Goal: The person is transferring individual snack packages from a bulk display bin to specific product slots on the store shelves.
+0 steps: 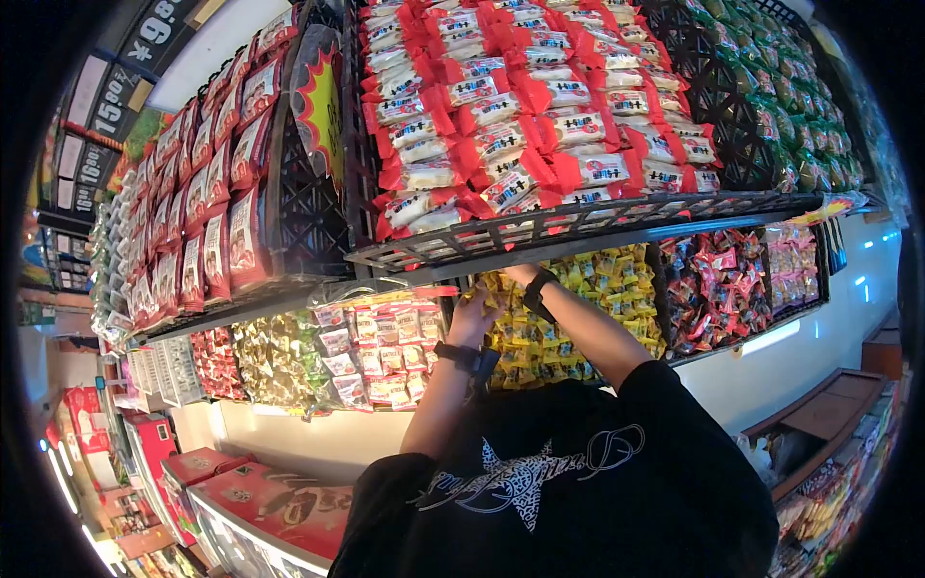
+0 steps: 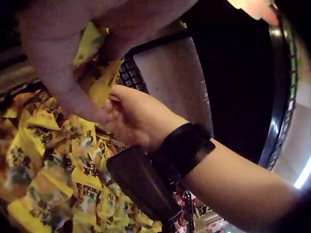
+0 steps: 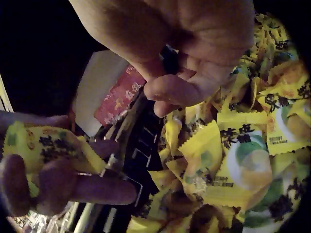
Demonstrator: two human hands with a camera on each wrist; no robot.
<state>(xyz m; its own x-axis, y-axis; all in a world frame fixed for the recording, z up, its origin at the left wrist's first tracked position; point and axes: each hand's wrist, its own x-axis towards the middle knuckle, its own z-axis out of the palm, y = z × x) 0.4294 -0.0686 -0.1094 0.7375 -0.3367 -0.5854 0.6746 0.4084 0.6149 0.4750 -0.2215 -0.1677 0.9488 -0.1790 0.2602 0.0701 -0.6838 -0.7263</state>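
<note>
In the head view my left hand (image 1: 472,318) and right hand (image 1: 523,274) are close together over the yellow packets (image 1: 578,318) in the lower shelf. A small yellow wrapped snack packet (image 3: 53,145) lies between the thumb and fingers of my left hand (image 3: 53,187). The left wrist view shows yellow wrapper (image 2: 103,87) sticking out below that grip, right by my right hand (image 2: 129,114). Above the heap, the fingers of my right hand (image 3: 194,63) are curled in toward the thumb, and no packet shows between them.
A black crate (image 1: 540,231) of red-and-white packets overhangs both hands. Beside the yellow heap are oat snack packets (image 1: 390,337) on the left and red wrapped sweets (image 1: 713,289) on the right. A red-topped case (image 1: 279,506) stands low at left.
</note>
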